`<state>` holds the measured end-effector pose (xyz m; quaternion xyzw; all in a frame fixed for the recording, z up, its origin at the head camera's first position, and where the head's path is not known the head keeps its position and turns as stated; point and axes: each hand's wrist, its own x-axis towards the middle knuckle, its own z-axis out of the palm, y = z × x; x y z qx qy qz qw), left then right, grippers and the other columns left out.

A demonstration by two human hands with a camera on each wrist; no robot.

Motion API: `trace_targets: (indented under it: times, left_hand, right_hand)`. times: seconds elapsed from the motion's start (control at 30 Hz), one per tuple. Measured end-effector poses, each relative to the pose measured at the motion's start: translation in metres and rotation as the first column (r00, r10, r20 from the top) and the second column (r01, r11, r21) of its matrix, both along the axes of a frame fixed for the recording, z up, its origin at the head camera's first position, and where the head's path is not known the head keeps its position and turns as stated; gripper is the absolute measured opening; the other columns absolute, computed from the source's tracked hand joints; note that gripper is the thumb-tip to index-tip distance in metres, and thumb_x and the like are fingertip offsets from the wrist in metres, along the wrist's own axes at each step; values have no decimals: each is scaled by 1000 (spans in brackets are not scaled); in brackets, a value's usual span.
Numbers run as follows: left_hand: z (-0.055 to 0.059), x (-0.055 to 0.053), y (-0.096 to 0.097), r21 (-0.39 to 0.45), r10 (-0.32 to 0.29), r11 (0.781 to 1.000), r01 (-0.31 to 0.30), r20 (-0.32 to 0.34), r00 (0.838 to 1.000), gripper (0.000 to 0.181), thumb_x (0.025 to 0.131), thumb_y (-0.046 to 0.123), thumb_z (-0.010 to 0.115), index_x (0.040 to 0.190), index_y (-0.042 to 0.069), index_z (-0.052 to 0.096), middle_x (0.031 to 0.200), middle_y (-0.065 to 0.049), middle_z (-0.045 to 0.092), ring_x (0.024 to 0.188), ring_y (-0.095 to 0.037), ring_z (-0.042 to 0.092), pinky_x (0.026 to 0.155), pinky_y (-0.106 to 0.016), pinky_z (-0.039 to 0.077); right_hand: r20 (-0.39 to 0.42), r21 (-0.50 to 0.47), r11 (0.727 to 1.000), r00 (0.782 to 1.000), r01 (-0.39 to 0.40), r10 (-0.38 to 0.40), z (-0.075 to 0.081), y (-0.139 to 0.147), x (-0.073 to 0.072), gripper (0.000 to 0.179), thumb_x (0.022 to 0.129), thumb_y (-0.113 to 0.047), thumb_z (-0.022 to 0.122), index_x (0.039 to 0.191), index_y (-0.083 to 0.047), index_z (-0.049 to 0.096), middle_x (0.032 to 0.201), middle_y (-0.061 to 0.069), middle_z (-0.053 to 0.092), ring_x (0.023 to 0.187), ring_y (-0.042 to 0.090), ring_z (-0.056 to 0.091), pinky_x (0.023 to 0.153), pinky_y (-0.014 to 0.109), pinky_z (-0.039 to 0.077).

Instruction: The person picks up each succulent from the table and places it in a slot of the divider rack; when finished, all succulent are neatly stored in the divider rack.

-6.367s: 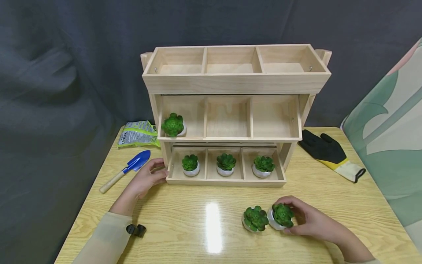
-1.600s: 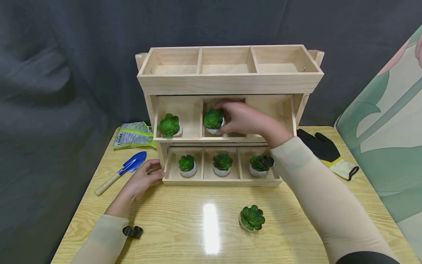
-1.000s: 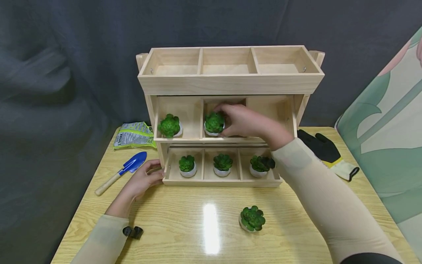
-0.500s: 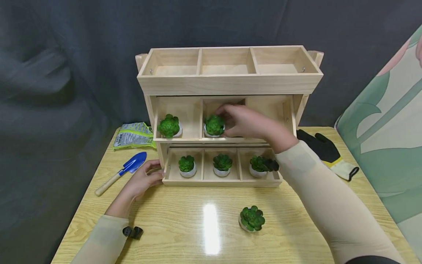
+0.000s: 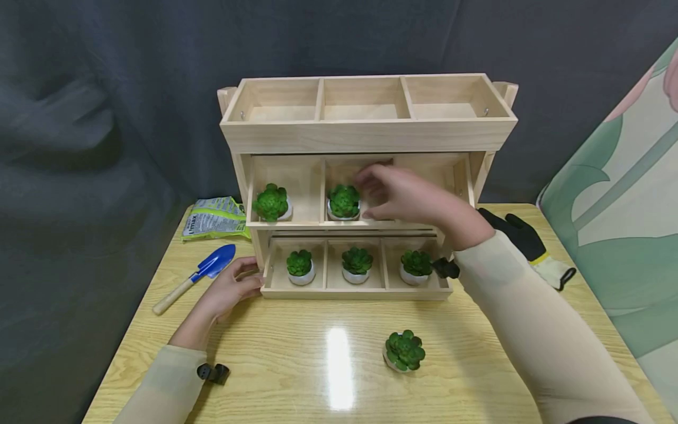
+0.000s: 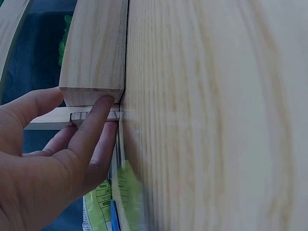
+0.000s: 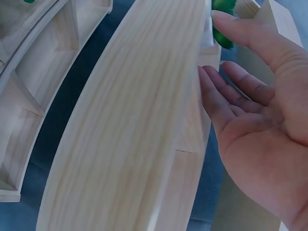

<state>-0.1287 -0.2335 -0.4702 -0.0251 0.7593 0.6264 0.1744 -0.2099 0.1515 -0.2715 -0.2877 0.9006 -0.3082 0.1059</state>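
A tiered wooden plant rack (image 5: 368, 136) with divided trays stands on the table. My right hand (image 5: 405, 194) is in the middle tray, beside a small potted succulent (image 5: 344, 202) in the centre compartment. Its fingers are loosely bent and apart from the pot, holding nothing. In the right wrist view, that hand (image 7: 260, 106) is by the tray edge, with green leaves (image 7: 224, 21) near the thumb. My left hand (image 5: 233, 287) holds the left end of the bottom tray, thumb at one edge and fingertips at the end, as the left wrist view shows with the tray end (image 6: 94, 53).
Another succulent (image 5: 272, 202) is in the middle tray's left compartment. Bottom tray pots include one succulent (image 5: 300, 266) at left. A lone succulent (image 5: 404, 351) stands on the table front. A blue trowel (image 5: 214, 262) and bag (image 5: 216, 218) lie left, a work glove (image 5: 521, 238) right.
My right hand carried a succulent from the table into the middle tray's centre compartment, then let go and drew slightly right. The left hand stayed at the bottom tray's end.
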Motion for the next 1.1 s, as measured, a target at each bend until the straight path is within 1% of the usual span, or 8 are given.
trace_targets:
  times: [0.1, 0.2, 0.4, 0.53, 0.63, 0.87, 1.0, 1.1]
  left_hand:
    - [0, 0, 0, 0, 2, 1000, -2, 3, 1000, 66, 106, 7, 62, 163, -2, 30, 165, -28, 36, 147, -44, 49, 99, -25, 61]
    - [0, 0, 0, -1, 3, 1000, -3, 3, 1000, 66, 106, 7, 62, 163, -2, 30, 165, -28, 36, 147, -44, 49, 102, -28, 62]
    - [-1, 0, 0, 0, 3, 1000, -3, 2, 1000, 66, 106, 7, 62, 163, -2, 30, 164, -28, 36, 147, -44, 49, 104, -30, 62]
    - [-1, 0, 0, -1, -1, 1000, 1, 1, 1000, 67, 106, 7, 62, 163, -2, 29, 165, -29, 36, 147, -44, 50, 103, -29, 61]
    - [-2, 0, -1, -3, -5, 1000, 5, 0, 1000, 67, 106, 8, 62, 164, -1, 29, 165, -28, 36, 147, -45, 49, 104, -30, 61]
    - [-2, 1, -1, -11, -4, 1000, 4, 6, 1000, 68, 106, 9, 63, 164, -1, 29, 165, -28, 35, 148, -45, 49, 103, -30, 61]
    - [-1, 1, -1, -11, 0, 1000, 0, 6, 1000, 68, 106, 9, 63, 164, -1, 29, 165, -28, 35, 148, -45, 49, 104, -31, 61]
    - [-1, 0, 0, -7, 3, 1000, -3, 6, 1000, 68, 106, 8, 63, 164, -1, 29, 165, -28, 35, 148, -45, 49, 104, -31, 62]
  right_hand:
    - [-5, -8, 1000, 1000, 4, -4, 3, 5, 4, 67, 90, -12, 86, 148, -1, 55, 145, 16, 64, 132, 33, 65, 114, 50, 56]
    - [-35, -16, 1000, 999, -2, 1, 4, 10, 8, 67, 90, -12, 86, 148, -1, 54, 146, 16, 64, 132, 33, 65, 114, 50, 56]
    - [-93, 5, 1000, 996, 7, -7, 7, 20, 21, 66, 93, -15, 84, 150, -1, 53, 150, 16, 60, 137, 36, 62, 119, 53, 51]
    - [-79, 5, 1000, 996, 29, -28, 7, 27, 35, 67, 94, -19, 84, 151, -5, 53, 151, 14, 60, 139, 36, 61, 119, 55, 51]
    - [-63, -11, 1000, 998, 23, -24, 6, 32, 47, 66, 95, -21, 84, 152, -7, 52, 152, 14, 59, 138, 36, 62, 117, 55, 53]
    - [-93, -16, 998, 994, -56, 54, -3, 42, 77, 62, 92, -16, 85, 147, -7, 55, 147, 17, 62, 131, 36, 69, 108, 52, 60]
    - [-42, -32, 999, 999, -36, 34, -11, 49, 91, 64, 92, -14, 85, 148, -10, 53, 149, 13, 60, 131, 33, 69, 105, 47, 62]
    - [-36, -30, 999, 999, -18, 17, -17, 55, 100, 64, 92, -15, 85, 148, -11, 54, 148, 10, 61, 130, 31, 70, 104, 46, 62]
